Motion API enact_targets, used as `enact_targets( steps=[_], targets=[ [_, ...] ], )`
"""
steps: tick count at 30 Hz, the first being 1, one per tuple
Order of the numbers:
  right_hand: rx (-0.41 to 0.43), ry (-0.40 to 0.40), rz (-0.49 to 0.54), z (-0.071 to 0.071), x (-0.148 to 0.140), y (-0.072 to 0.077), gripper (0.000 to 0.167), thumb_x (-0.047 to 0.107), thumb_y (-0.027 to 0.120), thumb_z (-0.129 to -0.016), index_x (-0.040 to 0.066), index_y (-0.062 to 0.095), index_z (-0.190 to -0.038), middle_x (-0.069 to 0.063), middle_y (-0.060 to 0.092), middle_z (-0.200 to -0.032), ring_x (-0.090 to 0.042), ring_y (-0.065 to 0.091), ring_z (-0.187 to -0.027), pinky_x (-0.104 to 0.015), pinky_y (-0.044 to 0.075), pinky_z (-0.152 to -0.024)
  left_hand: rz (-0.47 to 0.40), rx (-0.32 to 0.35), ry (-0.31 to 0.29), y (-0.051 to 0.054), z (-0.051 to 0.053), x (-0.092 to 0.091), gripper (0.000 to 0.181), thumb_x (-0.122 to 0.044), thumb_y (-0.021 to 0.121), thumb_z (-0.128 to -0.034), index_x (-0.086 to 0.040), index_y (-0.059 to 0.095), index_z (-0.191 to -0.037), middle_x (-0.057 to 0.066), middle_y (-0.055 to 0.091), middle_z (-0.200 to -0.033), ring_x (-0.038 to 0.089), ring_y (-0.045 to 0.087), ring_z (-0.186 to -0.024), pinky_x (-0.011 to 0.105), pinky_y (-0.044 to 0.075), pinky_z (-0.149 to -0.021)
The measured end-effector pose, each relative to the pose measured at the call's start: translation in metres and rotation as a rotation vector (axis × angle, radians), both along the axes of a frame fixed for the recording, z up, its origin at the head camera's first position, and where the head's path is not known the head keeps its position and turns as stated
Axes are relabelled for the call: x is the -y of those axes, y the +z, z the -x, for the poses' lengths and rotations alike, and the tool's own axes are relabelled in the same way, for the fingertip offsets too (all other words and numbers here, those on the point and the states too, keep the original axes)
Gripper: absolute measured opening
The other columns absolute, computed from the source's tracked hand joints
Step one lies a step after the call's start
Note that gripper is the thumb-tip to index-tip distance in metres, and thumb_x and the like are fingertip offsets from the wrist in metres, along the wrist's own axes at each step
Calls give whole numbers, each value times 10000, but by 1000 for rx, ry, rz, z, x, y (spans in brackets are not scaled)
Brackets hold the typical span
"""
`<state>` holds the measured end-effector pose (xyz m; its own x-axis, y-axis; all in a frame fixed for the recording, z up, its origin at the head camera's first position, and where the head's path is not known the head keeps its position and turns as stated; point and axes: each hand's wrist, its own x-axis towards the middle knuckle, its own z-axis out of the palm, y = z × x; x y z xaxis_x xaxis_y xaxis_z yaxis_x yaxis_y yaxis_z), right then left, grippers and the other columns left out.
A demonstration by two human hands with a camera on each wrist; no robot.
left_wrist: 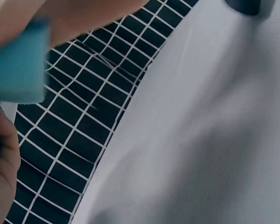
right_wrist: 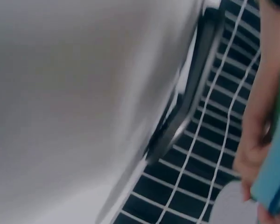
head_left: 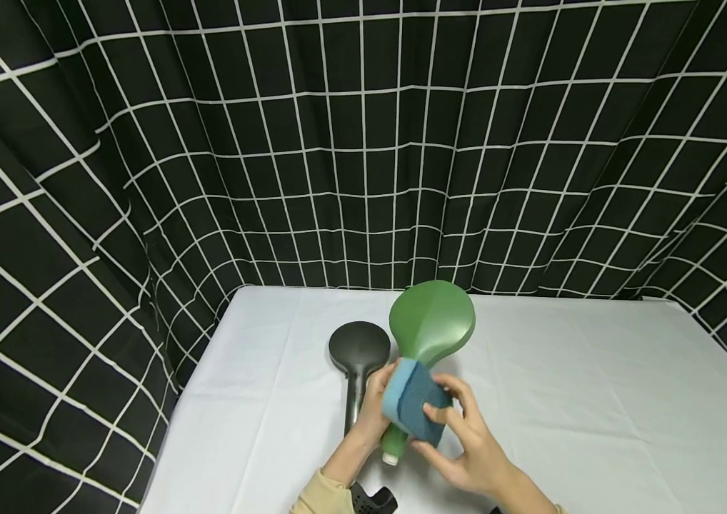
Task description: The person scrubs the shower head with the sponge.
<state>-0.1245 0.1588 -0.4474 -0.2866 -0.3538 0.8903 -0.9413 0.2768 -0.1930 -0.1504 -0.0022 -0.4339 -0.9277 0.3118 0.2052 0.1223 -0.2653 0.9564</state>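
My left hand [head_left: 371, 410] grips the handle of a green hand shower [head_left: 433, 321], whose broad head points away from me and whose pale threaded end shows below. In my right hand [head_left: 474, 453] is a two-tone blue sponge [head_left: 420, 403], pinched between thumb and fingers. The sponge lies over the green handle and hides part of it. To the left a black hand shower [head_left: 360, 348] lies on the table; its lower handle is behind my left hand. The left wrist view shows the sponge [left_wrist: 18, 70] above my left hand [left_wrist: 4, 172], both cut off by the frame.
A white cloth covers the table [head_left: 261, 371]. Black curtains with a white grid [head_left: 363, 143] stand behind it and at both sides. A black strap piece [head_left: 373, 500] shows by my left wrist.
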Motion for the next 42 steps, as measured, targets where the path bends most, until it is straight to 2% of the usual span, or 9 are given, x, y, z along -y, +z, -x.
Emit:
enact_targets(
  steps=[4,8,10,14,17,21,26,35,42],
  targets=[
    [112,138,-181,-22,-8,-9,312,256,772,-769,58,609,-947,-318,406,-1215,-301,428,-1141,-227,369,-959,32,26,51,8,-1,-3,433,-193,317,-1030,150,449,-801,-71,452,-582,14,424,-490,155,376,-482],
    [227,95,-185,-31,-19,-6,443,229,794,-737,25,548,-1044,-262,411,-1242,-251,432,-1139,-181,349,-958,84,68,126,5,4,-13,410,-175,372,-1018,35,448,-674,-60,410,-542,16,387,-457,153,348,-447],
    [253,-8,-113,-31,-24,4,489,231,782,-745,-37,518,-1057,-258,440,-1200,-243,445,-1105,-158,345,-935,157,61,208,2,5,-22,401,-166,411,-1006,-20,439,-634,-51,389,-543,19,369,-471,157,337,-463],
    [358,-351,-40,-19,-41,3,538,184,783,-721,-77,481,-1082,-207,460,-1137,-232,462,-1033,-209,400,-834,271,69,380,-28,18,-41,412,-232,483,-980,-40,490,-616,-44,433,-546,23,401,-470,171,371,-459],
    [505,-602,-100,-11,-51,-8,589,179,784,-715,-70,445,-1128,-208,443,-1098,-286,492,-983,-346,452,-782,319,78,459,-54,29,-50,421,-314,509,-961,-46,547,-638,-60,449,-540,25,412,-445,190,374,-422],
    [687,-771,-207,-8,-52,-7,618,270,734,-785,-111,403,-1141,-289,429,-1001,-386,511,-873,-508,463,-723,377,67,533,-63,31,-55,415,-325,532,-946,-84,525,-608,-88,394,-520,17,373,-433,201,333,-400],
    [784,-828,-324,-7,-51,-12,652,310,728,-785,-151,411,-1118,-324,418,-941,-376,490,-808,-493,472,-665,393,60,557,-68,30,-59,422,-309,544,-942,-117,466,-575,-95,349,-501,22,335,-418,192,292,-388],
    [768,-865,-372,-6,-47,-24,689,344,787,-712,-149,444,-1049,-278,397,-875,-339,457,-743,-429,459,-558,437,33,550,-73,31,-63,440,-334,550,-935,-142,426,-560,-102,317,-490,-15,282,-388,177,241,-375],
    [769,-879,-388,-7,-47,-24,707,392,792,-697,-118,430,-1026,-254,367,-848,-325,428,-708,-383,423,-486,521,-19,526,-67,27,-62,401,-265,549,-943,-110,466,-583,-89,338,-506,10,317,-419,186,288,-385]
  ],
)
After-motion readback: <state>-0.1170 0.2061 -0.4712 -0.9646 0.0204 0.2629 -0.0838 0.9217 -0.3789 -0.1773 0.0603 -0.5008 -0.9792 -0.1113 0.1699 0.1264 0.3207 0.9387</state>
